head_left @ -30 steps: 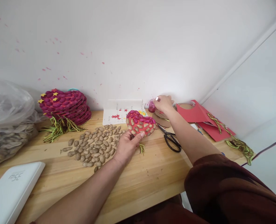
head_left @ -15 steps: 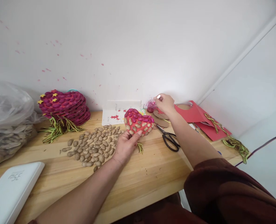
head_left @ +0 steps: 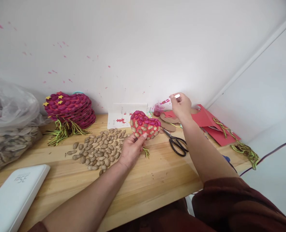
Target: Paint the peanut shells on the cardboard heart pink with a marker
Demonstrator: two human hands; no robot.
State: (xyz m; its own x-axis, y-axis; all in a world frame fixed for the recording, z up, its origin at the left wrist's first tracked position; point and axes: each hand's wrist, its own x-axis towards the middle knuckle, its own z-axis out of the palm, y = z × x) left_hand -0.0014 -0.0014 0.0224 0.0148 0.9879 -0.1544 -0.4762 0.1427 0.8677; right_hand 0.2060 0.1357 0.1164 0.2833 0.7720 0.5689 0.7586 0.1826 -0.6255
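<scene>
A red heart-shaped piece covered with peanuts (head_left: pixel 145 123) is pinched at its lower point by my left hand (head_left: pixel 132 149). Its upper peanuts are painted magenta, while the lower ones keep their natural tan. Green and brown tassel strands (head_left: pixel 146 152) hang below it. My right hand (head_left: pixel 182 105) is closed around the white handle of a paintbrush (head_left: pixel 165 101), whose magenta-wet tip points left. Just below that tip stands a small clear cup of magenta paint (head_left: pixel 157 111), apart from the brush.
Loose peanuts (head_left: pixel 99 148) are spread left of my left hand. Black scissors (head_left: pixel 178 145) lie right of the heart. Finished hearts (head_left: pixel 70 109) are stacked at back left, near a bag of peanuts (head_left: pixel 14 145) and a white power bank (head_left: pixel 19 193). Red card (head_left: pixel 220 133) lies at right.
My right hand has moved right, lifting the brush out of the paint cup, so its magenta tip now shows. The heart stays in my left hand, nearly still.
</scene>
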